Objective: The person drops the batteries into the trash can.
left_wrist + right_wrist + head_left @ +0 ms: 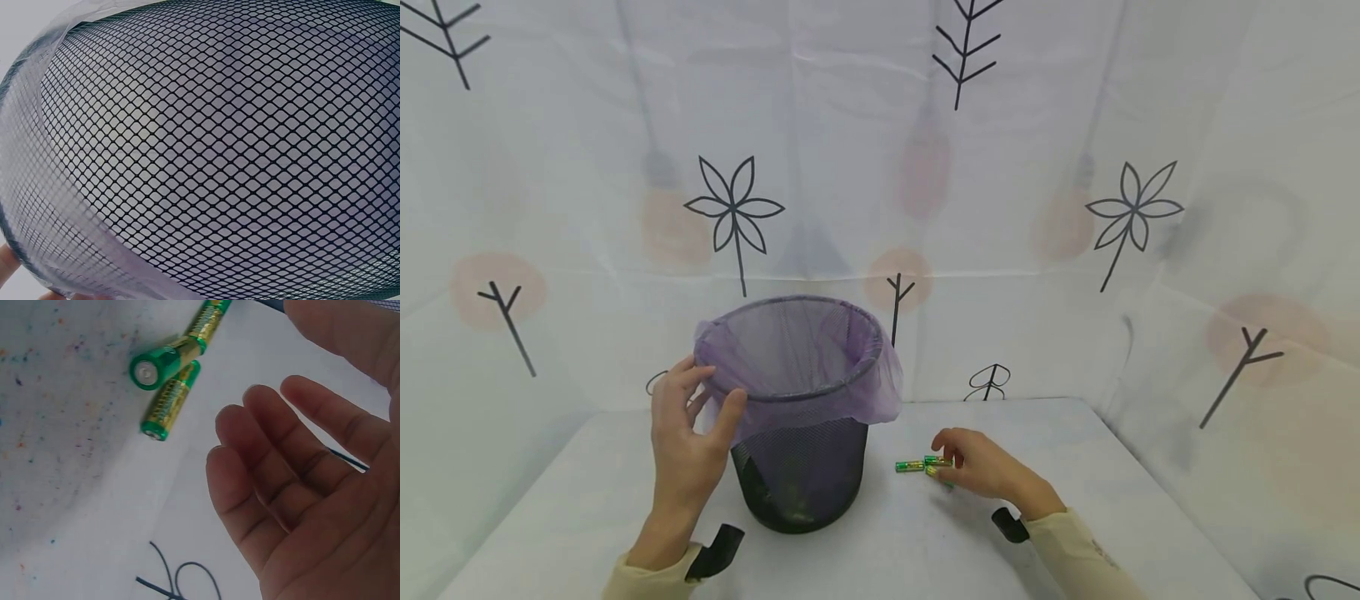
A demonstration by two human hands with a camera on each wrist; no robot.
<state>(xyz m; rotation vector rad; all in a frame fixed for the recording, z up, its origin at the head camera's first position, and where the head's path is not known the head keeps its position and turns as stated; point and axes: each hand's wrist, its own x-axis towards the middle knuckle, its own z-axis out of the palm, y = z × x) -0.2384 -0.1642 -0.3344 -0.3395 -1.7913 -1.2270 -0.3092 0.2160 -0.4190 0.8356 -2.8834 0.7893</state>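
Note:
A black mesh waste bin point(801, 475) lined with a thin purple bag point(865, 392) stands on the white table point(1075, 483). My left hand point(696, 417) holds the bin's left rim over the bag, thumb on the front and fingers round the side. The left wrist view is filled by the mesh wall point(237, 156) under the bag film point(56, 206). Three green and gold batteries point(910, 466) lie right of the bin. My right hand point(955, 460) hovers at them with relaxed fingers point(250, 462). It holds nothing; the batteries point(172, 400) lie just off its fingertips.
White cloth printed with black trees and flowers forms the back wall point(1000, 208) and the right wall point(1262, 292). The table's right edge runs close to the right wall. A black printed line point(181, 578) marks the table cloth near my right hand.

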